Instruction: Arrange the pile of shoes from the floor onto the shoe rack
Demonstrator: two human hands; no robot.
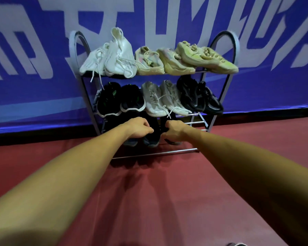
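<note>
We are at the bottom shelf of the grey metal tube shoe rack (167,152), setting down the dark fabric trainers (150,139). They sit on the lowest rails with their toes towards us, left of the middle. The two shelves above are already full: white, beige and pale yellow pairs on top, and black and off-white pairs in the middle.

Our left hand (140,129) has its fingers curled down onto the top of one trainer. Our right hand (174,131) curls its fingers round the collar of the trainer beside it. The shelf shadow hides exactly how far the fingertips wrap.

To do this well, we should rest each sole across two rails so neither heel nor toe drops through the gap. We should also push the shoes back until the toes line up just behind the front rail. We judge it best to slide them left against each other, since the right part of this shelf looks bare and may be wanted for another pair. The dangling white laces (169,113) from the middle shelf hang just above our knuckles, so we should lift our hands out low and straight back onto the red floor (167,192) side.
</note>
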